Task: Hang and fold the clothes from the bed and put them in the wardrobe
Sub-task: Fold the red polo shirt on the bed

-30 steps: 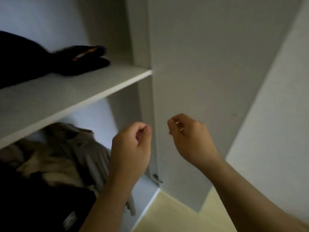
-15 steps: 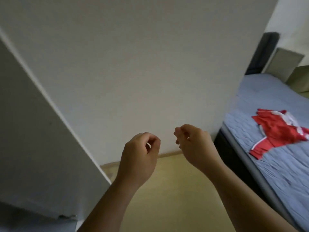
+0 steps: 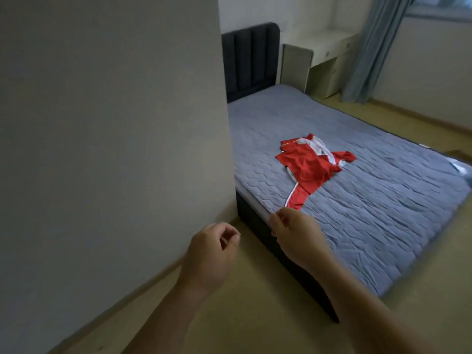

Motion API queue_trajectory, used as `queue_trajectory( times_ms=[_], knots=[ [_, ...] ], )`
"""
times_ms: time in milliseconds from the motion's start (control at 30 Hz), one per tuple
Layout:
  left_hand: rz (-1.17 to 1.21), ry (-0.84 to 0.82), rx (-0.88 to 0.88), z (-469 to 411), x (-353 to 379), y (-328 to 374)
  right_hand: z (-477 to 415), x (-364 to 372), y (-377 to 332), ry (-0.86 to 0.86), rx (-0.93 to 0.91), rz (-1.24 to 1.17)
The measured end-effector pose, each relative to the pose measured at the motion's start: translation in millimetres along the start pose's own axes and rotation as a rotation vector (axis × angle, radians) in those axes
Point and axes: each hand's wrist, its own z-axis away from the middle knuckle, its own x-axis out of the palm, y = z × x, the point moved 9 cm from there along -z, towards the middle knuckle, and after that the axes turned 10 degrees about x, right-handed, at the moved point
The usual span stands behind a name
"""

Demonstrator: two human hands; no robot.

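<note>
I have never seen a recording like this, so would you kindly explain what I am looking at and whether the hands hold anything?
There is no machine here. A person works bare-handed, and every picture comes from one wide-angle camera worn on their head, looking forward and down. The left hand and right hand are raised in front, fingers loosely curled, holding nothing. Beyond them is a bed with a grey quilted cover and a dark headboard. One red and white garment lies crumpled on it. A pale wall fills the left side, and a desk and a curtain stand at the far end.
</note>
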Motion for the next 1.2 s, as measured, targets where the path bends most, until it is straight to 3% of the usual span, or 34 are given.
queue_trajectory(
  times_ms=[500,800,1200],
  knots=[
    [0.009,-0.526,0.244,-311,195,-6,-226,-80,88,0.226,0.376,-0.007],
    [-0.032,-0.777,0.279,-408,333,-8,-312,-100,173,0.208,0.598,-0.065],
    [-0.200,-0.982,0.191,-545,460,-87,-480,-52,241,0.058,0.820,-0.194]
  ],
)
